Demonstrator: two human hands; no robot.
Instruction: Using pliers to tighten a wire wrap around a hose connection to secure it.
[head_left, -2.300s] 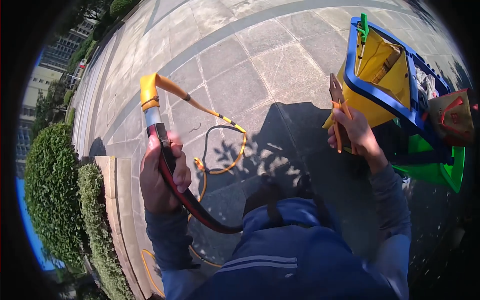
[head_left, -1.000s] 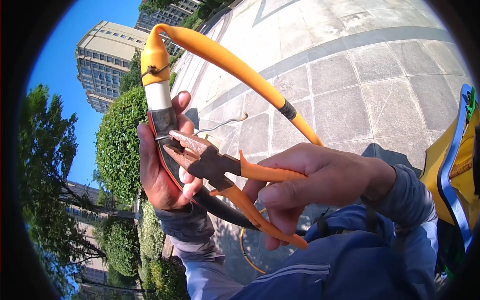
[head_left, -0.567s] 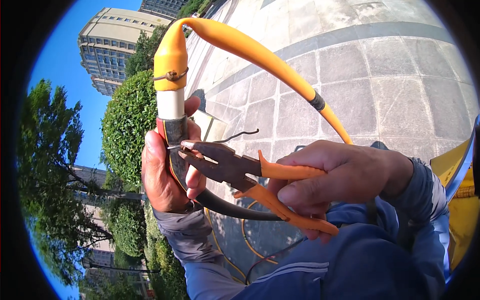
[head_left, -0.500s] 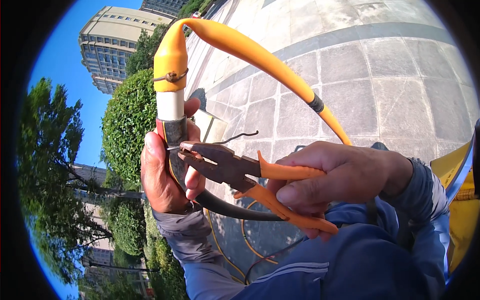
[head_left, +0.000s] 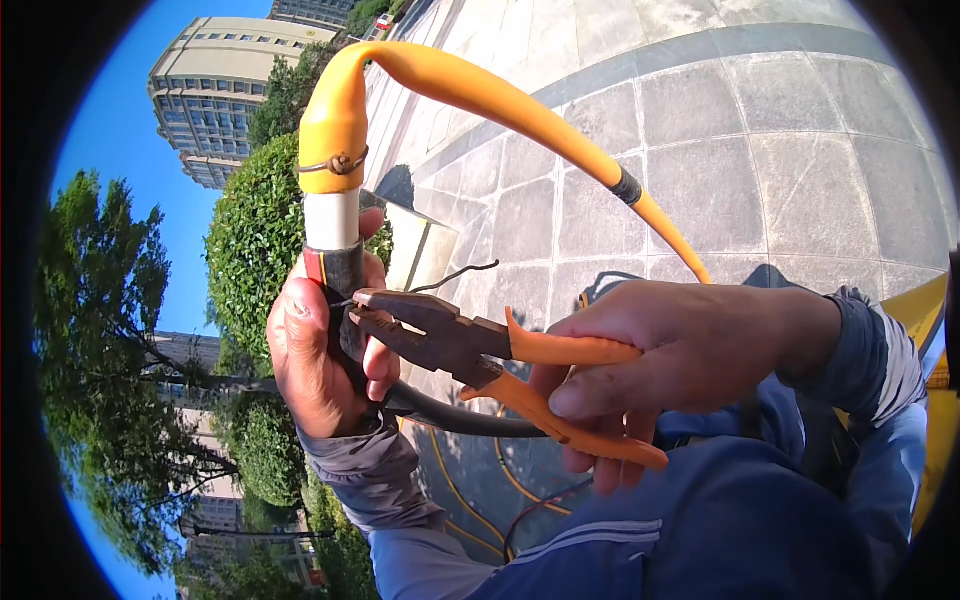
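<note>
My left hand [head_left: 310, 350] is wrapped round a black hose [head_left: 343, 270], where a short white pipe [head_left: 331, 218] meets it. Over the pipe's upper end fits a yellow hose [head_left: 337, 120], bound by a knotted brown wire [head_left: 338, 162] and folding over sharply at the top. My right hand [head_left: 670, 370] grips the orange-handled pliers [head_left: 440, 335], whose rusty jaws are slightly apart at the black hose. A thin dark wire [head_left: 460, 273] passes by the jaw tips, its bent free end sticking out to the right. Whether the jaws pinch it is hard to see.
Grey stone paving [head_left: 700, 190] spreads out beyond my hands. Thin yellow hoses or cables [head_left: 465, 490] lie below my left forearm. Something yellow [head_left: 935, 430] is at the right edge. Bushes [head_left: 255, 230], trees and a tall building [head_left: 215, 95] stand at the left.
Both hands, the hose and the pliers have shifted slightly left and down in view. The pliers stay at the wire, with my grip on them kept.
</note>
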